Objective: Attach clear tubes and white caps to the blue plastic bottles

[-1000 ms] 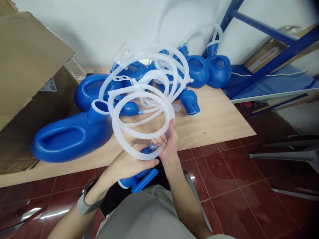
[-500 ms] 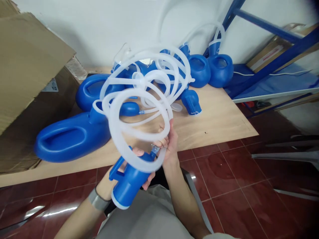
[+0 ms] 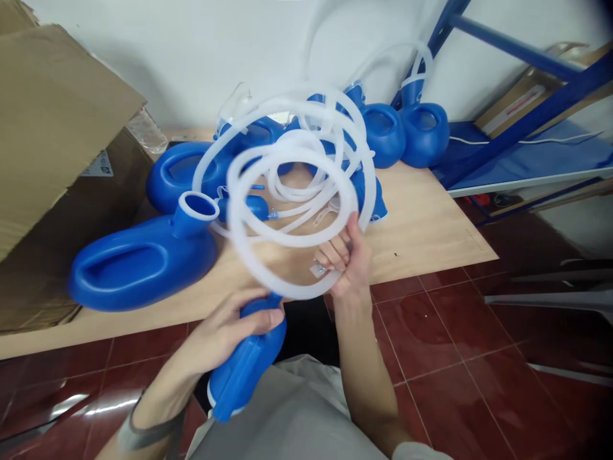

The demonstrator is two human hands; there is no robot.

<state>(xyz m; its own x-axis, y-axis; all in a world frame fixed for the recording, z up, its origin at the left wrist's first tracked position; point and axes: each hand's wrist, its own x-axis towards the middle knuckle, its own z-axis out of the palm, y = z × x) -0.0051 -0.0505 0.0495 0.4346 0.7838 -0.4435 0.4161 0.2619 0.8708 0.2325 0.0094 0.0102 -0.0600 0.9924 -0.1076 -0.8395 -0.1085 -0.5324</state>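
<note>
My left hand (image 3: 239, 329) is wrapped round a blue plastic cup-like part (image 3: 253, 354), tilted over my lap. My right hand (image 3: 347, 259) grips the end of a coiled translucent tube (image 3: 297, 291), and a small clear connector (image 3: 318, 269) shows at its fingers. The connector is apart from the blue part. Loops of the tube hang above the wooden table (image 3: 407, 243). Left of them lies a large blue bottle (image 3: 138, 262) with an open round mouth.
More blue bottles (image 3: 383, 134) and tubes stand along the wall. A cardboard box (image 3: 57, 108) is at the left. At the right, a blue metal shelf (image 3: 517, 156) adjoins the table.
My right hand has moved up and right with the tube and connector, away from the blue part. My left hand has turned the blue part, and the coils have shifted off the bottle's mouth.
</note>
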